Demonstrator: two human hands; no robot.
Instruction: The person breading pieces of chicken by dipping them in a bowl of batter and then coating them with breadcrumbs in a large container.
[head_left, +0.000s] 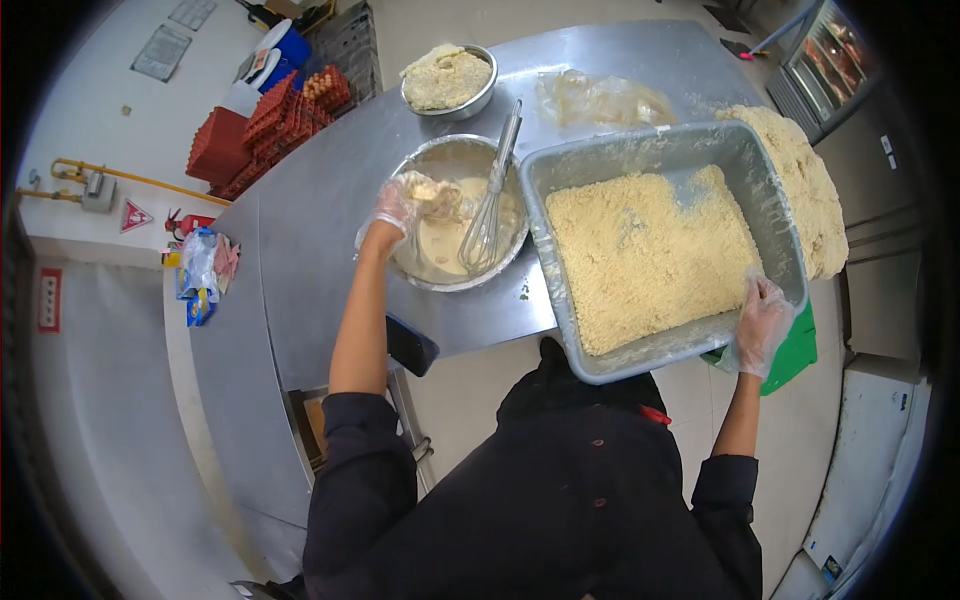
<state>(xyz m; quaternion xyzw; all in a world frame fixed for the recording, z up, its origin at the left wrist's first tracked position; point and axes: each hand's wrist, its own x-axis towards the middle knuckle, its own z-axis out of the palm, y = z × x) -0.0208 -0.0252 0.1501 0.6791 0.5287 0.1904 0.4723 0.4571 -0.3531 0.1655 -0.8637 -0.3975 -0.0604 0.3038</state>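
My left hand (394, 210), in a clear plastic glove, holds a batter-coated piece of food (431, 189) over the steel mixing bowl (397, 271). Pale batter (439, 244) lies in that bowl. A wire whisk (487, 217) leans in it, handle against the far right rim. Beside the bowl is a grey plastic tub (652, 139) with yellowish breadcrumbs (652, 255) spread over its bottom. My right hand (761, 322), also gloved, is at the tub's near right corner, fingers curled at the edge of the crumbs. Whether they pinch anything is hidden.
A smaller steel bowl (469, 105) heaped with a crumb-coated mass (448, 77) stands at the back, near a clear plastic bag (604, 99). More crumbed food (802, 191) is piled right of the tub. A phone (410, 345) lies at the table's (322, 247) front edge.
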